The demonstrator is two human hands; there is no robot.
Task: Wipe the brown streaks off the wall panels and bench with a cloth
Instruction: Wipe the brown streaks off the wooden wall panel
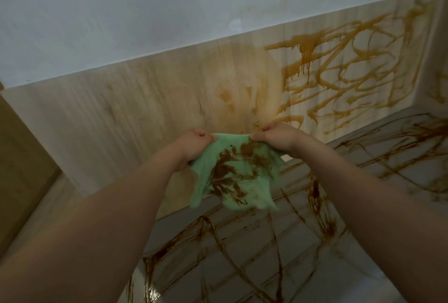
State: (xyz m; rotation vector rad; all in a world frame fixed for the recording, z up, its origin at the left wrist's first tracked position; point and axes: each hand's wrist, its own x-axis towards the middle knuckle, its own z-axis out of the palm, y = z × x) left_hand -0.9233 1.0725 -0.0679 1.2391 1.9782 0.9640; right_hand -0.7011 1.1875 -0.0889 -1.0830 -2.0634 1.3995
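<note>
Wood-grain wall panels (145,113): centre smeared pale, brown streaks (339,79) thick at right, bench (242,242) untouched. Left hand (194,145) and right hand (278,138) pinch the soiled green cloth (235,174) stretched mid-frame.

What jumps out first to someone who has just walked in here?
A green cloth smeared with brown hangs in the middle, its top edge pinched by the left hand and the right hand. Dripping brown streaks cover the right part of the wall panel. Darker ones criss-cross the bench below.
</note>
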